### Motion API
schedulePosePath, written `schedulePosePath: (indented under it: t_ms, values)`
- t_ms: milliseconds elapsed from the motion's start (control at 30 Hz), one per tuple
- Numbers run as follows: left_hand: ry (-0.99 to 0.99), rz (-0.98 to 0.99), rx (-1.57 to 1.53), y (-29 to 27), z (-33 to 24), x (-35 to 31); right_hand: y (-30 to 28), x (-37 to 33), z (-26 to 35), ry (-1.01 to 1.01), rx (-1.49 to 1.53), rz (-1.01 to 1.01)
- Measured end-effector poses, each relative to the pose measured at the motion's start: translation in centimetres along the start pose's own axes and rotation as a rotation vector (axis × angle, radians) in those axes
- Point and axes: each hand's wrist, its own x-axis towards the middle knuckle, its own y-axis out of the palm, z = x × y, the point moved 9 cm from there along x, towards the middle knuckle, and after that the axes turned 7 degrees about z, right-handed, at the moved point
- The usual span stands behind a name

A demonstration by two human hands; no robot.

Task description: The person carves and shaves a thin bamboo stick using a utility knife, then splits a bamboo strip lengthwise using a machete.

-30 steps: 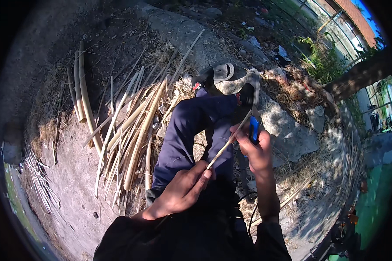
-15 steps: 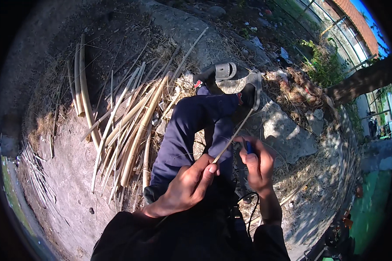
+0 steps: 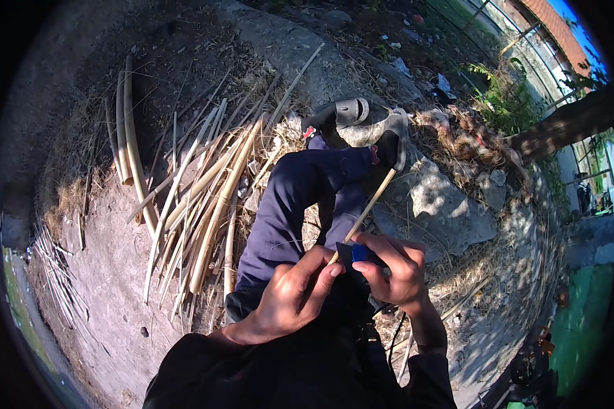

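My left hand pinches a thin pale strip of wood, perhaps bamboo, between thumb and fingers. The strip slants up and away to the right, over my dark-trousered legs. In my right hand is a small dark flat blade with a blue grip, held between thumb and fingertips. Its dark part lies against the strip, just beyond my left fingertips. The strip's near end is hidden by my left hand.
A heap of split pale strips lies on the ground to the left of my legs. Longer thick pieces lie beyond it at far left. A large rock is on the right, with a tree trunk further off.
My right hand has moved left and nearer, bringing the blade from beside the strip to against it. The strip has tilted steeper; my left hand stays nearly in place.
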Motion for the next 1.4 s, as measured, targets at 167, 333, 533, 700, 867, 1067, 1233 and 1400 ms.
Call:
schedulePosePath:
  t_ms: [167, 333, 533, 700, 867, 1067, 1233, 1400]
  values:
    - [0.042, -0.033, 0.092, -0.1, -1.1, -0.1, -0.1, -0.3, -0.2, 0.012, 0.016, 0.029]
    - [0.004, -0.007, 0.115, 0.0, -1.2, -0.1, 0.0, -0.3, -0.2, -0.021, 0.028, 0.034]
    - [0.069, -0.080, 0.233, 0.2, -1.5, -0.3, -0.2, 0.1, 0.0, -0.051, 0.054, 0.007]
    - [0.069, -0.069, 0.433, 0.6, -0.9, -0.2, 0.0, 0.6, -0.8, 0.037, 0.025, 0.060]
    - [0.085, -0.151, 0.443, 0.0, 0.1, -0.3, 0.9, 0.9, -1.9, 0.053, -0.010, 0.036]
    - [0.019, -0.075, 0.473, 0.6, 2.6, -1.1, -1.9, 2.2, -9.9, 0.374, -0.122, -0.087]
    - [0.186, -0.110, 0.823, 0.2, 1.2, -0.6, -3.3, 2.3, -13.7, 0.468, -0.014, -0.159]
    - [-0.250, 0.000, 0.029, -1.4, 4.6, 0.3, -0.5, 1.9, -11.3, 0.459, 0.483, -0.127]
